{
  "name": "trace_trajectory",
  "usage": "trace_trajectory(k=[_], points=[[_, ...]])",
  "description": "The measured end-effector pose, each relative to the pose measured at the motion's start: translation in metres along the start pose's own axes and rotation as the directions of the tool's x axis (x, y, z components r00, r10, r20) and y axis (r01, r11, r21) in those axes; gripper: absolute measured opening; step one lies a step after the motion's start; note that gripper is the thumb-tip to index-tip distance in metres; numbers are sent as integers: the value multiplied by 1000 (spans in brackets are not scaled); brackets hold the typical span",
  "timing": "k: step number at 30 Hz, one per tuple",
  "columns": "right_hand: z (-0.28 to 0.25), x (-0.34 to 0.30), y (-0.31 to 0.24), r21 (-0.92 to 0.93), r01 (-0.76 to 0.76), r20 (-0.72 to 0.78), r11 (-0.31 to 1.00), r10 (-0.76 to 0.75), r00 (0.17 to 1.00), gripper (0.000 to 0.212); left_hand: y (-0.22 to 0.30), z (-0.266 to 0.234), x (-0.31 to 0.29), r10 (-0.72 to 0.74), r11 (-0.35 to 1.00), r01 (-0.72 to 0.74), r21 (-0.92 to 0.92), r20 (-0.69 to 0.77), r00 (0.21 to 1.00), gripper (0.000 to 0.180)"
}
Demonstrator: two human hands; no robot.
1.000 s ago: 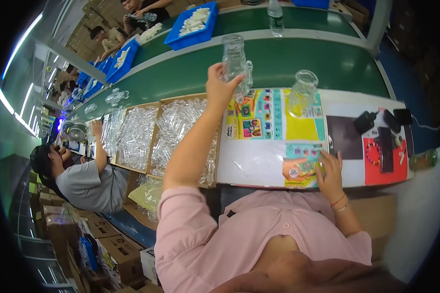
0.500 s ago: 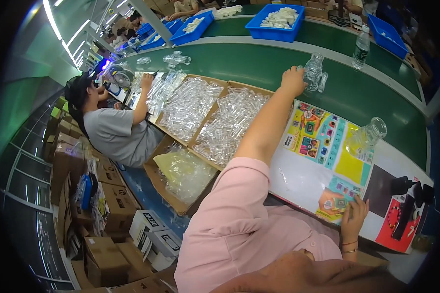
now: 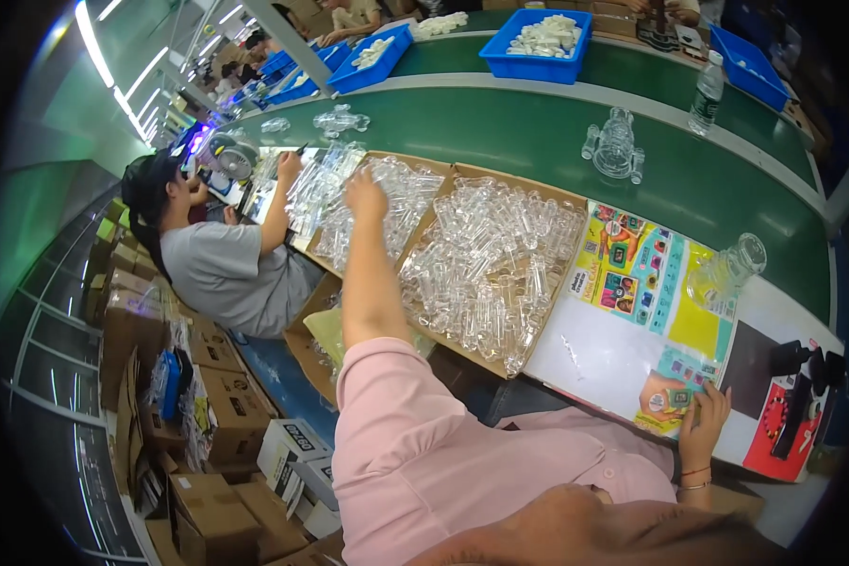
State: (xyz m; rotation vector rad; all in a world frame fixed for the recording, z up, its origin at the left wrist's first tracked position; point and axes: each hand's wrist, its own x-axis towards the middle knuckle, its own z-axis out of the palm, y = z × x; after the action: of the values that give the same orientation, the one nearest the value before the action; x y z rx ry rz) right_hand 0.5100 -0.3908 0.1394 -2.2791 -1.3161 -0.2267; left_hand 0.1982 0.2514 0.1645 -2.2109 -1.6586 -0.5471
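My left hand (image 3: 366,196) reaches over the left cardboard box, down at a pile of clear plastic tube-like pieces (image 3: 407,185). Its fingertips are hidden, so I cannot tell whether it grips one. A second box beside it holds more clear pieces (image 3: 491,255). My right hand (image 3: 706,417) lies open at the near edge of a printed board (image 3: 575,330), fingers apart. Farther along that board stands a clear flask-shaped vessel (image 3: 726,272). On the green belt sits a clear vessel with small side parts (image 3: 615,146), with no hand touching it.
A co-worker (image 3: 226,245) in a grey shirt works at my left, near a small fan (image 3: 233,156). Blue bins (image 3: 536,64) with white parts stand beyond the belt. A water bottle (image 3: 707,92) is at far right. Cartons (image 3: 219,514) are stacked at lower left.
My left hand has left the clear vessel on the belt and swung left to the left box of pieces. My right hand stays on the board. The view has shifted slightly.
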Motion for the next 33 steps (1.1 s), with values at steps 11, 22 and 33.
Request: trace_trajectory(k=[11,22,33], points=[[-1,-2,-3,-46,11,-39,999,-13,999,18,-11,-11,21,127,963,-104,-249,79,989,34],[-23,-5,23,97,-242,-485,965,258,835,39,159,-148,-126,363,229,417,-880,474,802,31],[-33,48,150,304,-649,-332,697,716,614,54,239,-208,-270,712,-138,617,-775,355,606,31]])
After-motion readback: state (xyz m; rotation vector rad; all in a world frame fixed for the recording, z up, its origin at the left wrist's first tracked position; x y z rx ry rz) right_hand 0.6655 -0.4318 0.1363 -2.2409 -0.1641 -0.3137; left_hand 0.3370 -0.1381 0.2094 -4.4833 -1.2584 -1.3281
